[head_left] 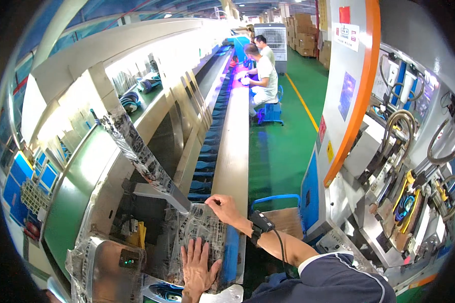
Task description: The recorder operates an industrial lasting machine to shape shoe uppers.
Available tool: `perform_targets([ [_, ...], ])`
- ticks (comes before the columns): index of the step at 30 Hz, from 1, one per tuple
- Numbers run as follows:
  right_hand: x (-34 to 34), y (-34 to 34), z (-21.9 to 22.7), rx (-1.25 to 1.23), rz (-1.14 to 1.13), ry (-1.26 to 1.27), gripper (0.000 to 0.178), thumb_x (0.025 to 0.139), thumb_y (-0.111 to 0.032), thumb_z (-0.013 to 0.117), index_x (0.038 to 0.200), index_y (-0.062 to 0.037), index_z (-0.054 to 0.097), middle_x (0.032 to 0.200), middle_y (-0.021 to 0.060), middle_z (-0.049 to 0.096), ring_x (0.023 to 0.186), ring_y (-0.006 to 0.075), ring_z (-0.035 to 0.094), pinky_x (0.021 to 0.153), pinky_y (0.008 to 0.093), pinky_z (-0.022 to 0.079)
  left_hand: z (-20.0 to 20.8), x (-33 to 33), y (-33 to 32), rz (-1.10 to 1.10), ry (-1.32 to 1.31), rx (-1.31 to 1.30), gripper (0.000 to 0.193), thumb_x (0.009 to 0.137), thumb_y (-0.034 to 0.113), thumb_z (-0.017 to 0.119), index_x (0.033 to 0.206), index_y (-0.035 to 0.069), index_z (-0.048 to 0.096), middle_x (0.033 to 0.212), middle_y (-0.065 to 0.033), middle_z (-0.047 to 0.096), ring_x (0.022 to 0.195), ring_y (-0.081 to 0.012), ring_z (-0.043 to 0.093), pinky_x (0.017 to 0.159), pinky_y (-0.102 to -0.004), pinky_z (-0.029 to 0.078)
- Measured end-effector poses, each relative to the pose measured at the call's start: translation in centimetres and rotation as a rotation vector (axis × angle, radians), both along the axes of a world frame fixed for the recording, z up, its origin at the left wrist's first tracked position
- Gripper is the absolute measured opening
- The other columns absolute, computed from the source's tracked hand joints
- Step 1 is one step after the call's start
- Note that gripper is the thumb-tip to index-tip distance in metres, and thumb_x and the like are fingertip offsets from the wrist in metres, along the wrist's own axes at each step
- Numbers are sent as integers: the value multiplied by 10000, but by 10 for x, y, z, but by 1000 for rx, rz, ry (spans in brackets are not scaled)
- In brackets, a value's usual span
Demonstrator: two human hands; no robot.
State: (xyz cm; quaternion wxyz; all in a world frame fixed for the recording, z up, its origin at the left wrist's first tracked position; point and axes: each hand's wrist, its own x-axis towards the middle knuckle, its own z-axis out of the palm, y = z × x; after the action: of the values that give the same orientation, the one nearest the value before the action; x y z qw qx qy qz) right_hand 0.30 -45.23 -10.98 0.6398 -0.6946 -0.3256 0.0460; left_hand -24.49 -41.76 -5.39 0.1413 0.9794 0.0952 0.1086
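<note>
Head view: the left hand (199,265) is resting spread on one plastic-wrapped panel (203,228), low in the centre. The right hand (224,208), apart, is curling its fingers at the panel's far end; its grip is remaining unclear. One wrapped post (141,154) is ending nearby. Two co-workers (265,73) are sitting beside one long table (233,161).

A factory production floor stretches away along a long conveyor belt (207,159), with two people (263,76) stationed at its side, one of them on a blue stool (272,114). Stacked cardboard cartons (302,31) stand at the far end of a green floor (288,156) marked with a yellow line (302,102). At right, an orange-edged industrial machine (358,126) bristles with thick hoses (402,121) and metal fixtures.
</note>
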Motion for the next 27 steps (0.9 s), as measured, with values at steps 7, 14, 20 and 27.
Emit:
perform_targets([
  [7,1,-2,1,1,59,166,151,921,-142,627,937,-26,722,725,21,650,612,82,525,569,261,421,5,1,-1,40,7,14,526,950,354,557,1342,6,520,1475,-209,409,1396,-424,319,1148,-586,195],
  [14,5,-3,-5,61,107,116,143,926,-138,623,952,-28,712,755,18,657,660,84,543,607,260,442,11,7,-7,93,3,-24,481,940,325,587,1321,34,555,1456,-184,447,1400,-395,336,1148,-563,227],
  [20,14,-6,-8,124,225,133,121,904,-80,616,985,-21,684,770,12,622,670,89,546,619,251,444,13,14,-10,143,37,14,474,935,322,598,1336,73,550,1475,-145,438,1396,-355,356,1150,-536,240],
  [27,31,-14,8,63,336,-62,149,816,-49,680,959,-36,642,1002,121,675,658,243,653,601,345,519,82,30,18,45,339,39,436,872,304,677,1228,65,599,1349,-134,558,1289,-359,486,1095,-518,361],
])
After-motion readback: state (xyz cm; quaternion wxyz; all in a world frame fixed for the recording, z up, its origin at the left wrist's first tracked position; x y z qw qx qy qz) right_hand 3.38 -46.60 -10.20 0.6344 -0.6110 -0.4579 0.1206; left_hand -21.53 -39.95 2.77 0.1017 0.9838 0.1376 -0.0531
